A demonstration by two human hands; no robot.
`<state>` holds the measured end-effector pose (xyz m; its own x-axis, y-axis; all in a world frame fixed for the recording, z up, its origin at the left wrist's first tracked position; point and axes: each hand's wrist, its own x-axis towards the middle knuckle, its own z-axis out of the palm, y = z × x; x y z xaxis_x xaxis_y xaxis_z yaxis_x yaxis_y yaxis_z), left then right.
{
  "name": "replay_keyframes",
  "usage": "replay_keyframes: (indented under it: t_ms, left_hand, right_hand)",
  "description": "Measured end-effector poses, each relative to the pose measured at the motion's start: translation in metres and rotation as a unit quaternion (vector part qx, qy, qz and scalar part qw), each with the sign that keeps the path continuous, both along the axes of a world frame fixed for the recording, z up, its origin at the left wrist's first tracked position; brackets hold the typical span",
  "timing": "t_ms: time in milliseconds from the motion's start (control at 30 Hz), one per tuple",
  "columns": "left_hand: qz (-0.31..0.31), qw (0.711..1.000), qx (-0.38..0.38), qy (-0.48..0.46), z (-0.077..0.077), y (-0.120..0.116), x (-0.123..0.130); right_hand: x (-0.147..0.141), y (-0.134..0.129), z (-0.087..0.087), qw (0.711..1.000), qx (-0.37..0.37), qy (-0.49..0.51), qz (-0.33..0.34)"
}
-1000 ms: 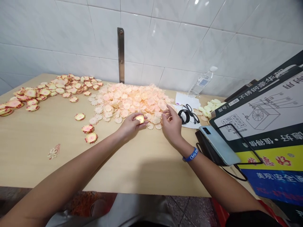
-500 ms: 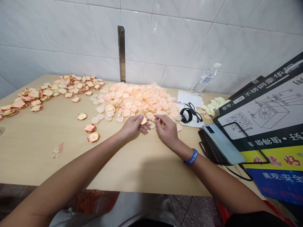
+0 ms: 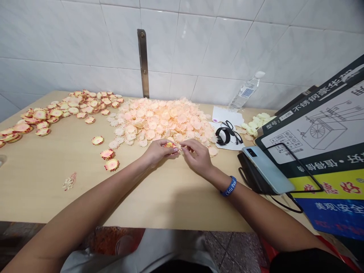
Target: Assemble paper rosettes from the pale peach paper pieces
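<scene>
My left hand (image 3: pixel 157 152) is closed around a small flower-shaped disc (image 3: pixel 170 145), yellow with red tips, pinched between thumb and fingers. Close by on the right, my right hand (image 3: pixel 196 156) has its thumb and fingertips together at the disc's edge; whatever is in that pinch is too small to make out. Both hands are just in front of a heap of pale pink flower-shaped pieces (image 3: pixel 167 117). To the left lie a few loose layered flowers with red edges, one of them a yellow-and-pink flower (image 3: pixel 112 165).
More red-edged flowers (image 3: pixel 40 113) spread along the table's back left. Small scraps (image 3: pixel 69 181) lie at left. On the right are glasses (image 3: pixel 234 134), a black band (image 3: pixel 222 136), a bottle (image 3: pixel 246 91), cream pieces (image 3: pixel 258 123), a phone (image 3: pixel 269 170) and a printed box (image 3: pixel 321 140).
My right fingertips have moved left to meet the disc. The disc in my left hand has tilted, now showing more of its red edge. The view has shifted slightly.
</scene>
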<state>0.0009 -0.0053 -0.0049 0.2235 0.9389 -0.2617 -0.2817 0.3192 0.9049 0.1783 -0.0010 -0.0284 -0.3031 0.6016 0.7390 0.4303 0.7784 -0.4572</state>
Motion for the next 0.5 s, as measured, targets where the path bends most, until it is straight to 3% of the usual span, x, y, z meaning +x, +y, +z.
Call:
replay_keyframes:
  t_ms: [100,333,433,500]
  left_hand:
    - [0.005,0.999,0.022,0.026,-0.001,0.000,-0.001]
    - [-0.014,0.970,0.140,0.200,-0.001,0.003,-0.009]
    - [-0.048,0.965,0.160,0.203,0.000,0.005,-0.012]
    - [-0.079,0.978,0.136,0.140,-0.001,0.006,-0.012]
  right_hand:
    - [-0.001,-0.001,0.000,0.999,-0.022,-0.012,0.024]
    - [-0.001,0.002,-0.004,0.995,-0.055,-0.034,0.078]
    - [-0.001,0.001,-0.002,0.995,-0.051,-0.024,0.081]
    - [-0.001,0.001,0.000,0.996,-0.057,-0.012,0.073]
